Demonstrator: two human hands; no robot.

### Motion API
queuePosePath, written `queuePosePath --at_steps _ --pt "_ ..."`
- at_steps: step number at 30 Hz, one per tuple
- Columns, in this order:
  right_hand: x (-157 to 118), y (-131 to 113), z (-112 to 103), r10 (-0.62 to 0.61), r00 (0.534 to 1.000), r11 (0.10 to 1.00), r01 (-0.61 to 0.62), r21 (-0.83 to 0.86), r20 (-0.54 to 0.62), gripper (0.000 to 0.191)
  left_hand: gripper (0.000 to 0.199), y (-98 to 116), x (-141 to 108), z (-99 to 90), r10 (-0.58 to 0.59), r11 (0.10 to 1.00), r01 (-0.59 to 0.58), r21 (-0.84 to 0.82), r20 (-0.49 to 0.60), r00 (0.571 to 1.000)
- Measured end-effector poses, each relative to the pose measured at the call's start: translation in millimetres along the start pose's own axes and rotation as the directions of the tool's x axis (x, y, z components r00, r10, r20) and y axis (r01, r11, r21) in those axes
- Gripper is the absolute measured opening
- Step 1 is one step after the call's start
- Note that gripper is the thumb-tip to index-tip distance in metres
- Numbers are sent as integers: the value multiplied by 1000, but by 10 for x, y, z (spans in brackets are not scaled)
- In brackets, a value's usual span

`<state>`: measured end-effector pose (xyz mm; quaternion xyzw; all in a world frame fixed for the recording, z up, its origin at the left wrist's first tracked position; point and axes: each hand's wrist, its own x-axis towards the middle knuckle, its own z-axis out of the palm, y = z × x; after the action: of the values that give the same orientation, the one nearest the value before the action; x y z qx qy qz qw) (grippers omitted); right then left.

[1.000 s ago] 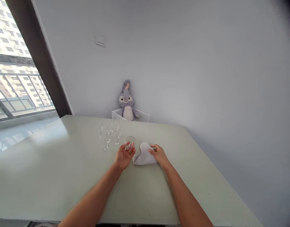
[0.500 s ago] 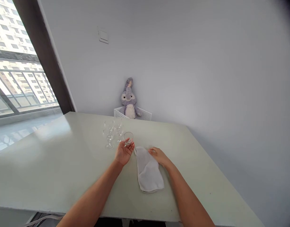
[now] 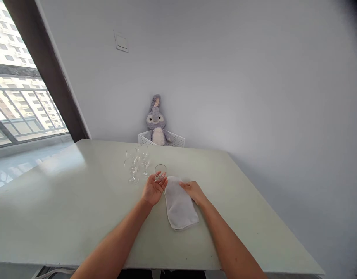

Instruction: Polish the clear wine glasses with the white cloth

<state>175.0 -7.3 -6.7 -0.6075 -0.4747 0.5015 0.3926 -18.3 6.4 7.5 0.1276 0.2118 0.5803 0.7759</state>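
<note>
A clear glass (image 3: 161, 171) rests in my left hand (image 3: 154, 190), whose palm faces up with the fingers curled round its lower part. My right hand (image 3: 193, 190) pinches the upper right edge of a folded white cloth (image 3: 180, 207). The cloth lies on the pale table just right of my left hand, its upper end near the glass. Several clear stemmed glasses (image 3: 133, 164) stand close together to the left of the held glass, beyond my left wrist.
The pale table (image 3: 79, 201) stretches wide to the left. At its back edge, against the wall, a grey plush rabbit (image 3: 158, 133) sits in a white perforated basket (image 3: 178, 140). A window (image 3: 24, 104) is on the left.
My right hand has closed on the cloth's edge, and the cloth's upper part has shifted slightly up and left. My left hand and its glass have moved a little to the right.
</note>
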Motion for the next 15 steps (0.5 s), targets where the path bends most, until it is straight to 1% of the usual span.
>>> queuePosePath --at_steps 1,2,4,7,9,12,14,15 --pt "-16 -16 3 -10 1000 1000 10 12 19 33 18 -6 0 -2 -3 1000 3 5 3 1000" --pt "-36 -41 9 -30 999 998 28 60 36 30 17 -13 0 -3 -8 1000 8 10 5 1000" --pt "-81 -101 32 -91 995 972 78 221 45 27 17 -27 -6 -1 -18 1000 18 15 5 1000" --pt "-130 -176 65 -162 987 872 151 465 -17 32 20 -40 -22 11 -19 1000 19 24 12 1000" --pt "-146 -209 72 -167 983 808 181 560 -77 42 23 -43 -29 17 -3 999 3 33 21 1000" --pt "-179 -250 81 -159 967 763 248 597 -199 51 24 -58 -22 14 28 998 -29 52 27 999" --pt "-232 -281 119 -193 946 755 314 576 -262 48 21 -85 -13 5 52 995 -55 80 35 998" --pt "-270 -297 154 -228 937 755 342 560 -264 46 19 -103 -9 1 68 992 -72 101 44 997"
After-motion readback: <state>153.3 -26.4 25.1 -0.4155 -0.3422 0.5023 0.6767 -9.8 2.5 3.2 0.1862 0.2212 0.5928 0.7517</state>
